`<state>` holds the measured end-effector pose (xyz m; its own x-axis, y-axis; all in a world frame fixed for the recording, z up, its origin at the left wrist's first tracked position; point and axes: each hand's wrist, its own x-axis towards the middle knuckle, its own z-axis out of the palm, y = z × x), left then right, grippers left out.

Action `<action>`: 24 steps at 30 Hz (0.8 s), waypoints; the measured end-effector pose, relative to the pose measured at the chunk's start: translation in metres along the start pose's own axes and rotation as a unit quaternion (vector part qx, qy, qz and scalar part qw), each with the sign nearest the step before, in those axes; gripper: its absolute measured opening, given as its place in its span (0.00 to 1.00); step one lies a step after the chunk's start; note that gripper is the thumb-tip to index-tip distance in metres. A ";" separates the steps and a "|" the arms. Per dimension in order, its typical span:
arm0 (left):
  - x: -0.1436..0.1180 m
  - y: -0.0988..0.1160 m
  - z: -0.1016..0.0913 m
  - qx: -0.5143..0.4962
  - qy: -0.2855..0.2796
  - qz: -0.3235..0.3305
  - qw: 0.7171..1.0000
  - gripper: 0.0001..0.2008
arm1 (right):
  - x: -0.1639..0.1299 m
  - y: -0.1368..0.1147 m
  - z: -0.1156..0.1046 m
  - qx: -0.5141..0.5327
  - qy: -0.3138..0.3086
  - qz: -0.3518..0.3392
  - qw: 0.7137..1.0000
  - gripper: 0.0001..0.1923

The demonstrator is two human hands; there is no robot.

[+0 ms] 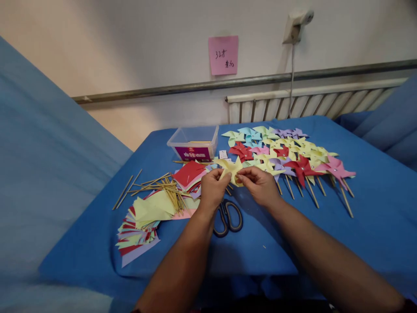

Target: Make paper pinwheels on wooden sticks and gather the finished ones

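A yellow paper pinwheel with folded blades is held up between my two hands above the table. My left hand pinches its left side, with the thumb in front. On its right edge the fingertips of my right hand are closed; whether a small pin is among them I cannot make out. Below my hands lie scissors with black handles, their blades hidden behind my left hand. Left of my left hand is a stack of coloured paper squares, red on top.
Many finished pinwheels on sticks cover the right rear of the blue-clothed table. Loose wooden sticks and a fanned pile of cut paper lie left. A clear plastic box stands behind, near a small white box.
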<state>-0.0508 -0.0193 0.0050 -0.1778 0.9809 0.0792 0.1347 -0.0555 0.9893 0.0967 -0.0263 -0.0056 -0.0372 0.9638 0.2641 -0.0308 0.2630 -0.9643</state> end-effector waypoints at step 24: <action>-0.005 0.006 0.004 -0.052 -0.045 -0.030 0.997 0.09 | -0.001 -0.013 -0.009 -0.277 0.020 -0.136 0.951 0.07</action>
<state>-0.0446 -0.0235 0.0105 -0.0946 0.9954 0.0120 0.0245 -0.0098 0.9997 0.1058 -0.0308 0.0065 -0.0649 0.8546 0.5151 0.4980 0.4751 -0.7254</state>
